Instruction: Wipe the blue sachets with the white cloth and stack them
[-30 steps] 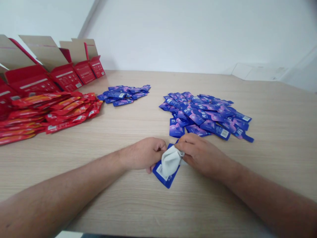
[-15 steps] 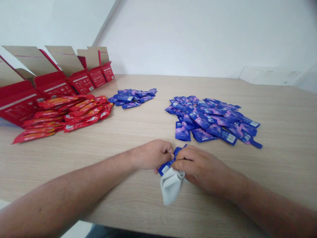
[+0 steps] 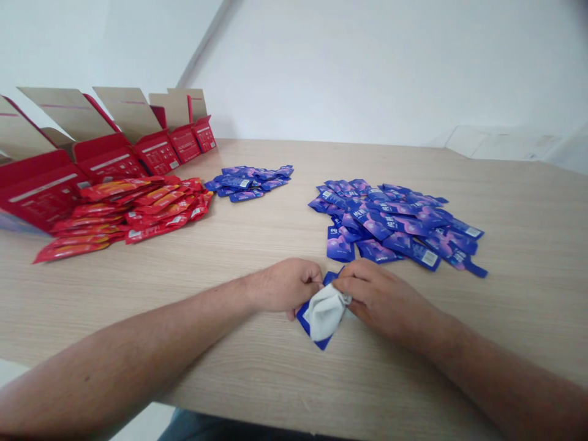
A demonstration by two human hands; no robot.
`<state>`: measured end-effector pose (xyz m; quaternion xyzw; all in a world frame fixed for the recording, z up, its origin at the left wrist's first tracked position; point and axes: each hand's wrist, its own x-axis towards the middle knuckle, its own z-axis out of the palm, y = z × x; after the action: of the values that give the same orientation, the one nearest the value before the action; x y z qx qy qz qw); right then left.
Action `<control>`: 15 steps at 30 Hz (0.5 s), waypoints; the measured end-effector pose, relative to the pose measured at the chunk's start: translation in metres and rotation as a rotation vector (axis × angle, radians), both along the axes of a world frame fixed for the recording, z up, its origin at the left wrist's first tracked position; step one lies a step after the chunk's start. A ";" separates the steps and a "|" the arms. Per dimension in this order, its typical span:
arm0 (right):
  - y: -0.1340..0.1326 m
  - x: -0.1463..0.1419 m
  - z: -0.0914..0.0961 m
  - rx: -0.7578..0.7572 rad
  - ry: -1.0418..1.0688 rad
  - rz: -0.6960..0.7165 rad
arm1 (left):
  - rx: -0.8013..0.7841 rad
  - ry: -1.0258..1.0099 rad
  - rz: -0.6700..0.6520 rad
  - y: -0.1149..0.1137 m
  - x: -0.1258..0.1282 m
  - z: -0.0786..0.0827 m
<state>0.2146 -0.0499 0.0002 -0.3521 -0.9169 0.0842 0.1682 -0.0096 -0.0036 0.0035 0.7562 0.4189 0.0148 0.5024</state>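
Note:
My left hand is closed on the top edge of a blue sachet that lies on the wooden table near its front edge. My right hand pinches a small white cloth and presses it onto the face of that sachet. The cloth covers most of the sachet; only its lower blue corner and left edge show. Both hands touch each other above the sachet.
A big heap of blue sachets lies just beyond my right hand. A smaller row of blue sachets sits further back. Red sachets are piled at the left, with several open red cartons behind them.
The cloth hung below the sachet half a second ago; my right hand has now drawn it back up over the sachet's face. The left hand kept its hold.

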 end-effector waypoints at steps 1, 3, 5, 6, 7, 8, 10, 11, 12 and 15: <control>-0.001 -0.001 0.000 -0.001 0.000 0.035 | 0.004 -0.004 -0.005 0.000 0.000 0.000; -0.003 -0.002 0.001 -0.012 -0.010 0.101 | 0.005 -0.013 -0.009 0.000 0.000 0.001; -0.002 -0.002 0.002 -0.014 -0.014 0.092 | -0.008 -0.015 -0.002 -0.001 0.000 0.002; -0.002 -0.002 0.002 -0.010 -0.011 0.055 | -0.017 -0.014 0.006 -0.001 0.000 0.002; -0.001 -0.001 0.002 -0.004 -0.004 0.017 | -0.026 -0.011 0.011 -0.001 0.000 0.002; -0.001 -0.001 0.001 0.003 0.000 -0.007 | -0.030 -0.008 0.015 -0.001 0.000 0.002; -0.002 -0.001 0.001 0.010 -0.004 0.015 | -0.022 -0.005 0.013 -0.001 0.000 0.001; -0.002 -0.002 0.001 0.006 -0.013 0.051 | -0.012 -0.007 0.011 -0.001 0.000 0.001; -0.002 -0.002 0.000 -0.003 -0.024 0.085 | -0.003 -0.009 0.011 -0.001 0.000 0.001; -0.001 -0.001 0.000 -0.029 -0.029 0.060 | -0.007 0.000 0.016 -0.001 0.000 0.001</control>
<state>0.2133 -0.0504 0.0003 -0.3280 -0.9281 0.0973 0.1470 -0.0092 -0.0043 0.0042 0.7512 0.4249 0.0177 0.5049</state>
